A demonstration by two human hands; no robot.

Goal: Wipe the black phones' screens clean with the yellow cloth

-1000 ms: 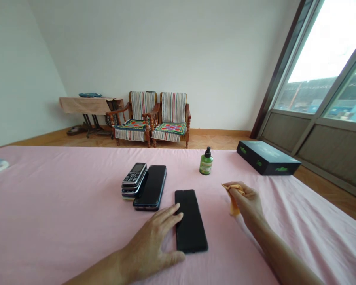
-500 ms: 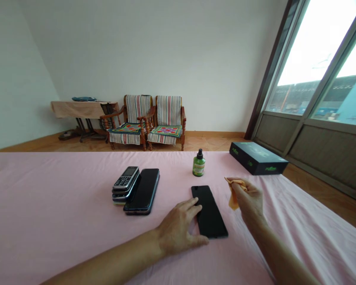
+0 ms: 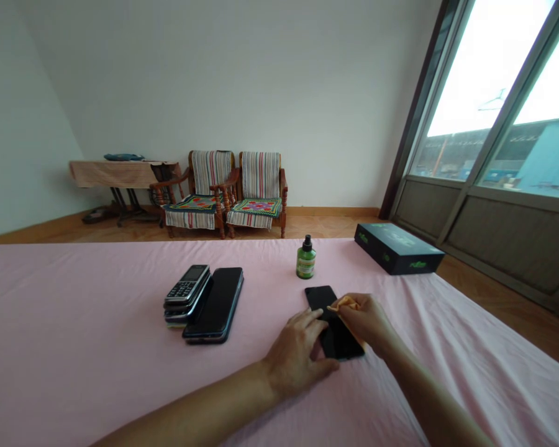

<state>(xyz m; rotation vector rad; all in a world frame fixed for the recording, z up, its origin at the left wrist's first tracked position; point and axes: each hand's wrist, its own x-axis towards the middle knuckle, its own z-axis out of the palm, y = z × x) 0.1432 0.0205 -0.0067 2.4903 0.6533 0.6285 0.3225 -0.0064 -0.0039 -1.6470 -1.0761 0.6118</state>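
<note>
A black smartphone [image 3: 339, 338] lies flat on the pink cloth, screen up. My left hand [image 3: 298, 357] rests along its left side, fingers spread, with fingertips on the phone's edge. Over the phone's right side, my right hand [image 3: 366, 320] pinches an orange cloth [image 3: 347, 302] between thumb and fingers. Part of that cloth hangs hidden behind the hand. Beyond the phone stands a green bottle [image 3: 306, 261] with a black cap. To the left are a stack of keypad phones [image 3: 187, 292] and, beside it, a stack of smartphones [image 3: 217, 304].
A black box [image 3: 398, 248] with green lettering lies at the back right of the pink cloth [image 3: 97, 347]. Past the far edge are two wooden chairs [image 3: 256, 208] and a draped table [image 3: 116, 174]. A window [image 3: 470, 124] is at the right.
My right hand has moved left with the orange cloth, from beside the phone to over it. My left hand still touches the phone, which sits slightly turned. The whole view has shifted a little.
</note>
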